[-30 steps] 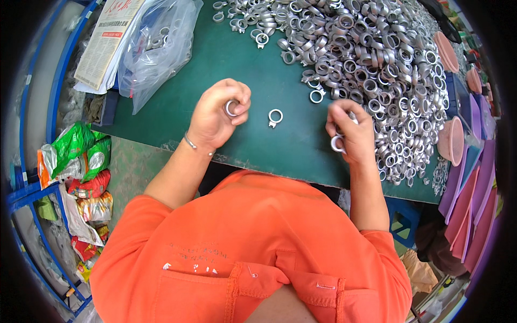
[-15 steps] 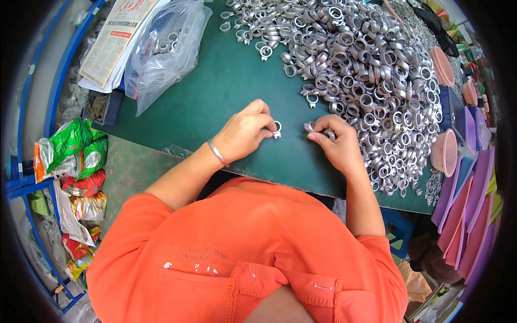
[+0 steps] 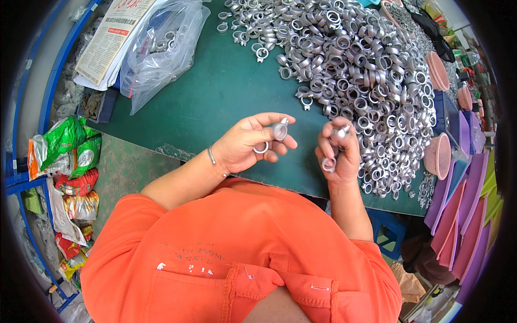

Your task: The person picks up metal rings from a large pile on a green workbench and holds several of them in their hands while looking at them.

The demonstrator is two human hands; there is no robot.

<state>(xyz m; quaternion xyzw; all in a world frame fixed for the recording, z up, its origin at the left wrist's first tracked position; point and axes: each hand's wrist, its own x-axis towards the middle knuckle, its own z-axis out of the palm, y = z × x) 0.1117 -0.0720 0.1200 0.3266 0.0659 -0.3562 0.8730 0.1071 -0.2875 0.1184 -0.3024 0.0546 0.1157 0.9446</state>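
Palm turned up, my left hand (image 3: 253, 139) is closed on two silver metal rings. One ring (image 3: 280, 130) is pinched at the fingertips, and another ring (image 3: 261, 147) lies against the fingers. Across from it, my right hand (image 3: 340, 151) curls round metal rings, slightly blurred by motion; a small ring (image 3: 328, 164) shows at its lower fingers and a second one (image 3: 341, 133) near its fingertips. Both hands are above the near part of the green table. Right beside the right hand spreads a large heap of similar silver rings (image 3: 371, 107).
On the green table (image 3: 215, 91), a clear plastic bag (image 3: 161, 64) with rings lies at the left, beside a newspaper (image 3: 110, 46). Pink baskets (image 3: 437, 156) and purple and pink bins (image 3: 468, 215) line the right. Colourful packets (image 3: 64, 151) hang on a blue rack at left.
My left hand has turned palm up and lifted its rings off the table. My right hand has rotated upward with its rings, fingers now raised.
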